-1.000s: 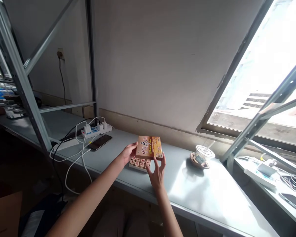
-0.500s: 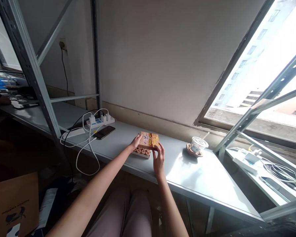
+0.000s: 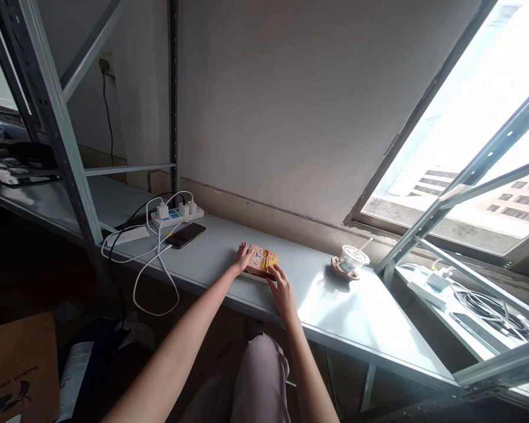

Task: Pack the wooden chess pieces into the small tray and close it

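While both hands work at its corners, one Chinese chess box (image 3: 261, 260) lies on the grey bench (image 3: 224, 242), near the front edge, at the centre of the dial used here; twelve o'clock points to the wall.

Lid: one, brown and yellow, printed with dark characters; roughly level, a pale strip of tray (image 3: 253, 277) showing along its six o'clock side. Contents: hidden.

Left hand (image 3: 243, 258): at nine o'clock, gripping the lid's side, fingers toward the far corner.

Right hand (image 3: 283, 286): at four o'clock, fingers bent over the near corner, thumb lower at the front edge, gripping likewise.

Step in hand, as judged: fitting the lid down over the tray. Whether it is fully seated cannot be told. The next move seems to call for lining up the corners, then light, even downward pressure from both sides so that neither edge catches.

Surroundings: smartphone (image 3: 186, 235), black, between nine and ten o'clock; white power strip (image 3: 171, 218) with plugs, just beyond it, at ten; lidded plastic cup (image 3: 354, 258) with straw, in a brown holder (image 3: 337, 269), at three; coiled cable (image 3: 489, 308), on a neighbouring surface, between three and four.
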Available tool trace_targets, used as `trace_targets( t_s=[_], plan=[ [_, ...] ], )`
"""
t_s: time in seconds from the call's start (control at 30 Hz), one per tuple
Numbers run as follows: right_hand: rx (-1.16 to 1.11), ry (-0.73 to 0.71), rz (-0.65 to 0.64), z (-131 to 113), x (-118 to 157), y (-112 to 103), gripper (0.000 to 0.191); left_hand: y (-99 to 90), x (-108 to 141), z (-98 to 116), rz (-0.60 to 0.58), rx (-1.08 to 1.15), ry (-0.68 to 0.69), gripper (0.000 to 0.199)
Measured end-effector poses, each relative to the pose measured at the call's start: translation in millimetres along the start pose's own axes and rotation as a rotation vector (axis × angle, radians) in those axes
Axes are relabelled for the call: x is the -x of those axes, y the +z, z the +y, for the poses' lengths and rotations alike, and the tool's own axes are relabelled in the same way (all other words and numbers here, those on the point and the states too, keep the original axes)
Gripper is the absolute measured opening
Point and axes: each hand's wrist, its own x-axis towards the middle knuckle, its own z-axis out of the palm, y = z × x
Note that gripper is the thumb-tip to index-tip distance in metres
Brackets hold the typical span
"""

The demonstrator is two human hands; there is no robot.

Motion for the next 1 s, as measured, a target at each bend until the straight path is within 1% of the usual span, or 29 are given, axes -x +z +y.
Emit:
trace_targets(
  t_s=[0.1,0.17,0.23,0.3,0.4,0.53,0.63,0.77,0.87,0.93,1.0],
  plan=[
    [0.017,-0.041,-0.042,-1,-1,-2,0.035,-2.0,6,-8,0.049,0.052,-0.038,0.063],
    [0.023,-0.076,-0.085,-2,-2,-4,0.032,-3.5,10,-16,0.03,0.094,-0.035,0.065],
    [0.033,-0.085,-0.108,-3,-2,-5,0.03,-3.3,12,-23,0.003,0.066,0.014,0.065],
    [0.05,-0.069,-0.115,-4,-3,-5,0.03,-1.1,13,-28,0.005,-0.028,0.08,0.06],
    [0.071,-0.042,-0.14,-2,-5,-2,0.037,4.0,14,-29,0.066,-0.262,0.156,0.05],
    [0.062,-0.008,-0.197,1,-9,3,0.043,8.0,16,-25,0.117,-0.555,0.189,0.046],
    [0.051,-0.001,-0.207,4,-11,5,0.042,9.0,18,-25,0.122,-0.655,0.22,0.047],
    [0.057,0.015,-0.218,6,-13,5,0.042,11.1,16,-28,0.127,-0.668,0.24,0.047],
    [0.067,0.021,-0.227,6,-13,5,0.045,11.1,14,-30,0.133,-0.622,0.214,0.048],
    [0.071,0.034,-0.213,5,-11,4,0.05,9.0,13,-31,0.161,-0.56,0.185,0.049],
    [0.072,0.052,-0.199,6,-10,4,0.054,5.9,13,-31,0.214,-0.487,0.163,0.05]
  ],
)
